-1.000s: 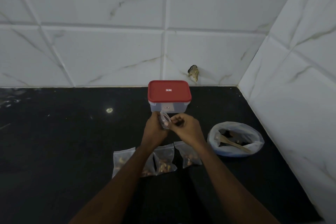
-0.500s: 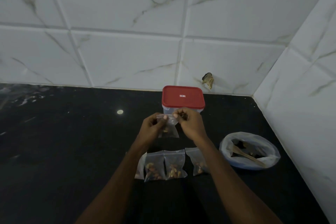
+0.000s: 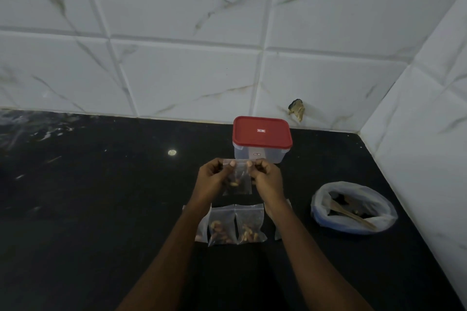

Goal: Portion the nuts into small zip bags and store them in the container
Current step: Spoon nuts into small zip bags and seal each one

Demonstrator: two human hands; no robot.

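The left hand and the right hand were raised side by side above the black surface, each pinching an upper corner of a small zip bag between thumb and curled fingers, so that the bag hung upright between them with its top edge stretched flat. A few nuts sat in the lower part of that bag, towards the left hand. Just beyond the hands, and partly behind the top edge of the held bag, stood the clear container with its red lid on, close to the tiled wall. Below the hands, between the two forearms, two filled zip bags lay flat on the surface side by side, edges touching, with nuts gathered at their near ends. A further bag showed beside the left forearm and the corner of another beside the right forearm, both mostly hidden. Off to the right, well apart from the hands, an open plastic bag with its rim rolled down held dark contents and a wooden spoon lying slantwise inside. To the left of the container a small pale spot marked the surface, and a chipped hole showed in the wall tile behind the container.
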